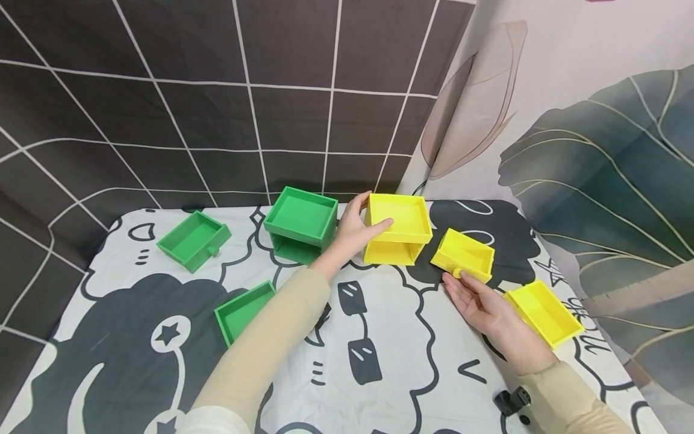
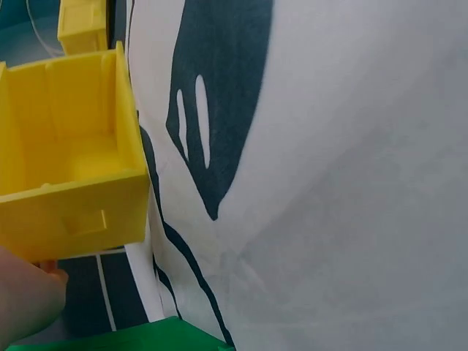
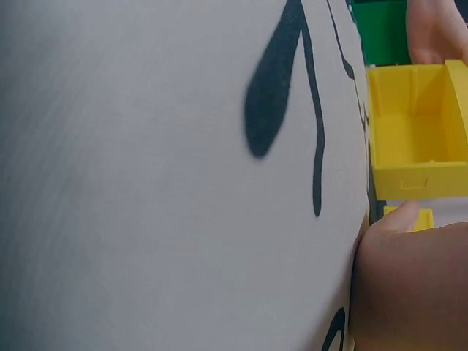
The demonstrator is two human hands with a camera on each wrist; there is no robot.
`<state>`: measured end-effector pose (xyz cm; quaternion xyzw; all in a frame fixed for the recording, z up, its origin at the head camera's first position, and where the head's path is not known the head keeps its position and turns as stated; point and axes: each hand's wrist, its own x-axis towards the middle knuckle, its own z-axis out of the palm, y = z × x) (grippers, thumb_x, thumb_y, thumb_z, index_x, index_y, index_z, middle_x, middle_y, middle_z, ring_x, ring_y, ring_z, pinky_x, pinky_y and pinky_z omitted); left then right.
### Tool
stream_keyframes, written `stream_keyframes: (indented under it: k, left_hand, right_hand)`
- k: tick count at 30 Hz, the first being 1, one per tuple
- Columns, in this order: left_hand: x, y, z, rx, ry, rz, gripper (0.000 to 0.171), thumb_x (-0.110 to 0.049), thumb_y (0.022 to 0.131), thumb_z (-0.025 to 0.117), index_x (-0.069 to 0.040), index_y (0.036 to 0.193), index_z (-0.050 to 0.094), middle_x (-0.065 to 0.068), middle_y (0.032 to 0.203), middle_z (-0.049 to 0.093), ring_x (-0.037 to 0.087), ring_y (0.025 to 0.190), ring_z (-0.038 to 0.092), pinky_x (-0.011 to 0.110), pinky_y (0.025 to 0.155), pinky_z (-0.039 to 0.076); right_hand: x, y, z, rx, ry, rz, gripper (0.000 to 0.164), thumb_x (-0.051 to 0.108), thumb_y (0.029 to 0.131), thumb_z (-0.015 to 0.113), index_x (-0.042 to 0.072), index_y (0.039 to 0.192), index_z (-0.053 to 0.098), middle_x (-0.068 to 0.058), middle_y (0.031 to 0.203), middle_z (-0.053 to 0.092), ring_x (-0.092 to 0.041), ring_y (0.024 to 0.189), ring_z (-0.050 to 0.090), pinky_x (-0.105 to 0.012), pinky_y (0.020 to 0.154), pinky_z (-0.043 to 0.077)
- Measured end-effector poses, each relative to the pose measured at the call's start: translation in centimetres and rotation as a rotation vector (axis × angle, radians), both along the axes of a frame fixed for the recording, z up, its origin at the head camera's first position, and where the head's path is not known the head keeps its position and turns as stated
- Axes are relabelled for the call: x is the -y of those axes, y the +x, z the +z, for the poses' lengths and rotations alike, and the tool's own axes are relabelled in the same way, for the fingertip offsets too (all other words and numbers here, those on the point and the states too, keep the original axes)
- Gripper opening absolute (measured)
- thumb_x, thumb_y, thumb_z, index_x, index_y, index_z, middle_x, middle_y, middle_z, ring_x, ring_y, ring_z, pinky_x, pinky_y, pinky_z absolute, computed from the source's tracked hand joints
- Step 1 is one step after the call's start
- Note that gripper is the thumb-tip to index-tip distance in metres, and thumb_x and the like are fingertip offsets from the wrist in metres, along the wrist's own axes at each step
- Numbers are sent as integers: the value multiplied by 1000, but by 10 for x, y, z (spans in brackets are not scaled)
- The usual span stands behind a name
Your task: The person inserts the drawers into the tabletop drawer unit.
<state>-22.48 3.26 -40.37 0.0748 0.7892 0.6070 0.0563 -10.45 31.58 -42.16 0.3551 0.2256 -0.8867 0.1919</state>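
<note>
My left hand [image 1: 358, 232] grips the left side of a yellow two-level cabinet [image 1: 398, 217], its thumb across the front and fingers behind the wall. In the left wrist view, the yellow cabinet [image 2: 73, 212] shows its hollow inside, with part of the hand [image 2: 29, 296] against it. Palm turned up, my right hand [image 1: 490, 313] has thumb and fingertips at the knob of a small yellow drawer [image 1: 463, 253], right of the cabinet. The right wrist view shows the thumb [image 3: 402, 218] overlapping that drawer, with the cabinet [image 3: 413, 124] beyond.
A second yellow drawer [image 1: 544, 313] lies beside my right wrist. Left of my left hand stands a green cabinet [image 1: 302, 214]. One green drawer [image 1: 195, 241] lies farther left, another [image 1: 244, 310] beside my left forearm. A dark grid-patterned cloth [image 1: 206, 114] hangs behind.
</note>
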Motion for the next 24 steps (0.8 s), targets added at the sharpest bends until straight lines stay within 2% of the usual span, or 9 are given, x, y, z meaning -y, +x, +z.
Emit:
stream_keyframes:
  k: [6, 13, 20, 24]
  left_hand:
    - [5, 5, -2, -29, 28, -6, 82, -22, 94, 79, -10, 163, 36, 12, 165, 43, 29, 155, 41, 45, 131, 39]
    - [13, 8, -3, -22, 96, -48, 75, -14, 98, 72, -7, 164, 36, 14, 167, 40, 29, 156, 39, 40, 135, 32]
    - [11, 6, -8, -11, 201, -42, 71, -7, 97, 69, -1, 161, 38, 16, 166, 41, 31, 156, 39, 37, 136, 29]
    - [9, 6, -9, 0, 228, -34, 71, -4, 97, 67, -2, 161, 37, 16, 166, 41, 30, 157, 39, 35, 136, 29]
  right_hand:
    - [0, 1, 0, -19, 10, -10, 24, 20, 105, 65, 4, 95, 81, -12, 99, 83, -19, 97, 82, -24, 102, 63]
    - [2, 5, 0, 12, 18, -48, 20, 18, 103, 68, 5, 95, 81, -10, 99, 83, -18, 96, 81, -22, 101, 62]
    - [-4, 19, 5, -24, 22, -17, 28, 24, 106, 64, 5, 95, 82, -9, 99, 84, -16, 97, 81, -20, 100, 62]
    - [-6, 27, 11, -47, 34, 11, 29, 26, 107, 63, 6, 96, 82, -8, 101, 84, -15, 98, 81, -21, 101, 62]
